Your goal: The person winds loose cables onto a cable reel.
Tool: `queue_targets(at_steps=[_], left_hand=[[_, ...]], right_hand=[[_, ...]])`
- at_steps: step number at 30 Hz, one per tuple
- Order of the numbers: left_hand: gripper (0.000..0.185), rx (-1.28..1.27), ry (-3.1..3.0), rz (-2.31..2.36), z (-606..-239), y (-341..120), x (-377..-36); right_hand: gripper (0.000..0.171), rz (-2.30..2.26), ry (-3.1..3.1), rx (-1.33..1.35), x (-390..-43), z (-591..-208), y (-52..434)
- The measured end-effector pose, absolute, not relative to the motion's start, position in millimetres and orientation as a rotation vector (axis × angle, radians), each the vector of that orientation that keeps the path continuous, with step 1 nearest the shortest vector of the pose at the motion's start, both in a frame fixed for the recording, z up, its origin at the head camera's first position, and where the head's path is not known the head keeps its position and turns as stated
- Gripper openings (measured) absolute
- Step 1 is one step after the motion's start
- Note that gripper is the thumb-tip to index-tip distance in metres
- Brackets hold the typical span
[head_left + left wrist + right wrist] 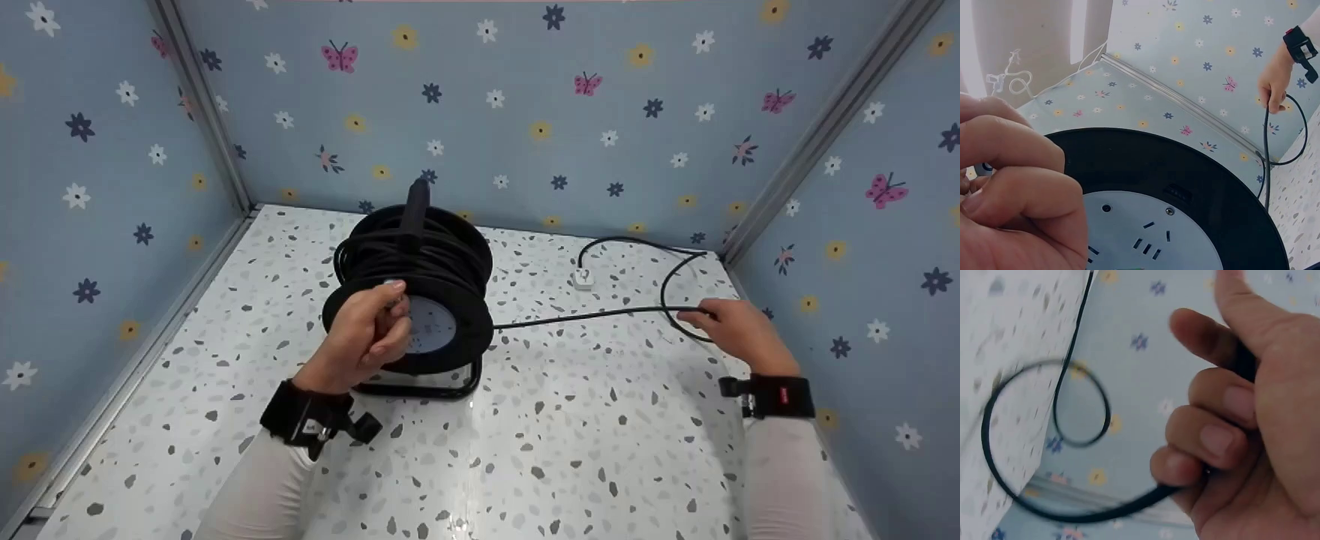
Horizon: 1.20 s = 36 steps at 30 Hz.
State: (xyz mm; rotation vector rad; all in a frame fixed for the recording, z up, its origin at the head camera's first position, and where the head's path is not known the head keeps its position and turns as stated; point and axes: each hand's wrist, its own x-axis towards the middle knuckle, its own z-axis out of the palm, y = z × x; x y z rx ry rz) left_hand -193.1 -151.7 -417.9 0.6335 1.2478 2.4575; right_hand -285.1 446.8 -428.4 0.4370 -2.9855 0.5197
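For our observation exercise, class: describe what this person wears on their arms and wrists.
Both arms are in long white sleeves, the left sleeve and the right sleeve. Each wrist carries a black strap: the left wrist strap bears a black clip-like mount, and the right wrist strap shows a small red mark.

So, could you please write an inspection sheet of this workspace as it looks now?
Surface: white speckled table, lying flat.
Job's things: black cable reel standing on its frame; grey socket plate faces the person.
Clutter: nothing seen.
Grips: left hand grips a small knob on the reel's face; right hand holds the black cable, fingers curled round it.
Cables: cable runs from the reel to the right hand, then loops back to a white plug lying on the table.
Surroundings: blue walls with flowers and butterflies, metal corner rails.
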Motion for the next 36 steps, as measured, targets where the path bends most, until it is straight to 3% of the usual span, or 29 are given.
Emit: queue_targets(at_steps=[9,17,23,31,36], left_hand=[[0.037,0.588,1.263,2.467,-415.9,-150.1,-191.0],[0.036,0.588,1.278,2.475,-414.5,-150.7,-191.5],[0.038,0.56,1.323,2.465,-414.9,-143.6,-190.2],[0.04,0.546,1.371,2.462,-412.1,-133.9,-192.6],[0.039,0.536,1.359,2.46,-413.4,-126.6,-192.8]], right_hand=[[0.045,0.715,-2.813,0.164,-290.7,-398.2,506.0],[0.091,0.231,-2.253,0.184,-304.8,-403.7,501.2],[0.085,0.289,-2.332,0.146,-300.4,-436.8,499.3],[0.053,0.415,-2.411,0.029,-282.5,-478.6,495.1],[0.047,0.405,-2.435,0.043,-281.4,-486.0,487.1]])
